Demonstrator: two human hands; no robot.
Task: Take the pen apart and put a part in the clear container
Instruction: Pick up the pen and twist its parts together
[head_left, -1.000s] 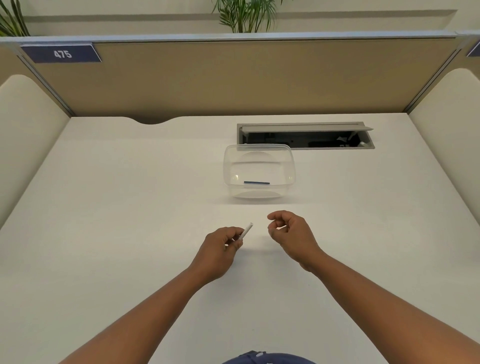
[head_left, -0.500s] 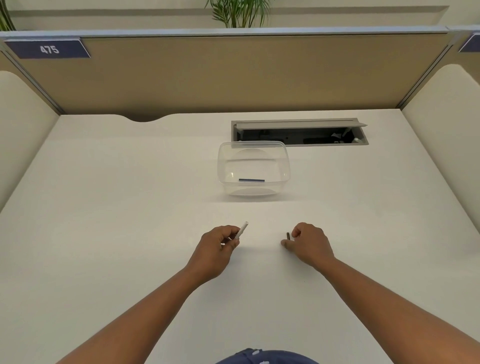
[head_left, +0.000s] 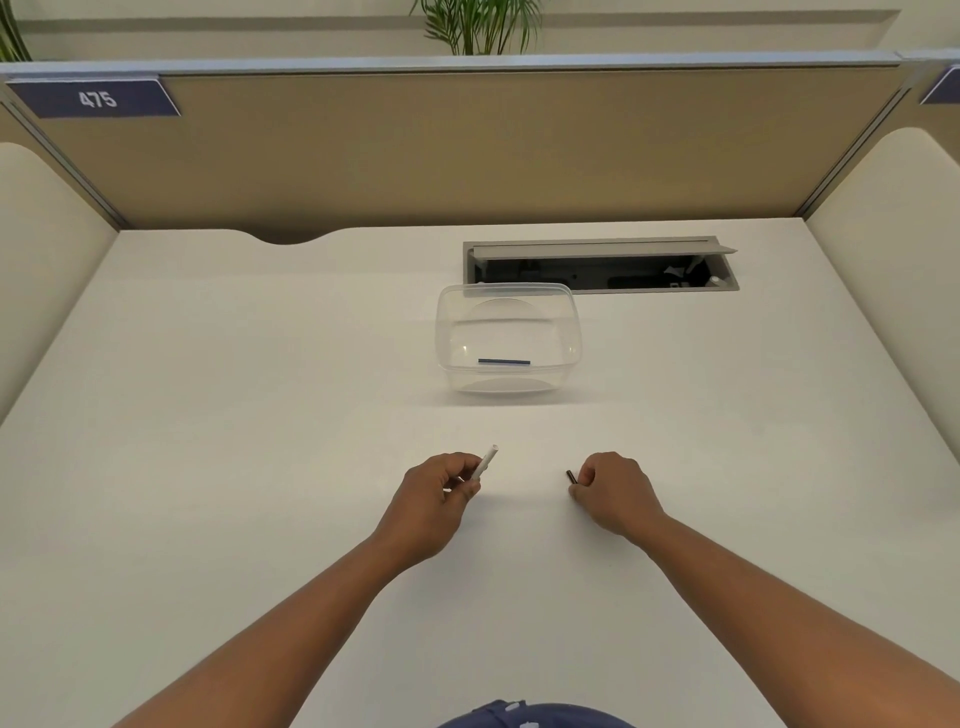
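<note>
Left hand: the left hand (head_left: 431, 499) hovers low over the desk (head_left: 208, 467), fingers curled closed around a white barrel (head_left: 485, 461); the barrel's far end sticks out past the fingertips, tilted up and to the right.
Right hand: the right hand (head_left: 610, 493) rests knuckles-up on the desk, fingers curled into a loose fist; a small dark part (head_left: 571, 476) shows at its thumb side, pinched at the fingertips, though whether it also touches the desk I cannot tell.
Hands: near each other, apart, with bare desk between them.
Container: the clear container (head_left: 509, 338) stands upright and open beyond the hands, just in front of a grey hatch (head_left: 597, 265) in the desk.
Inside it: a thin blue rod (head_left: 504, 361) lies flat along the near wall.
</note>
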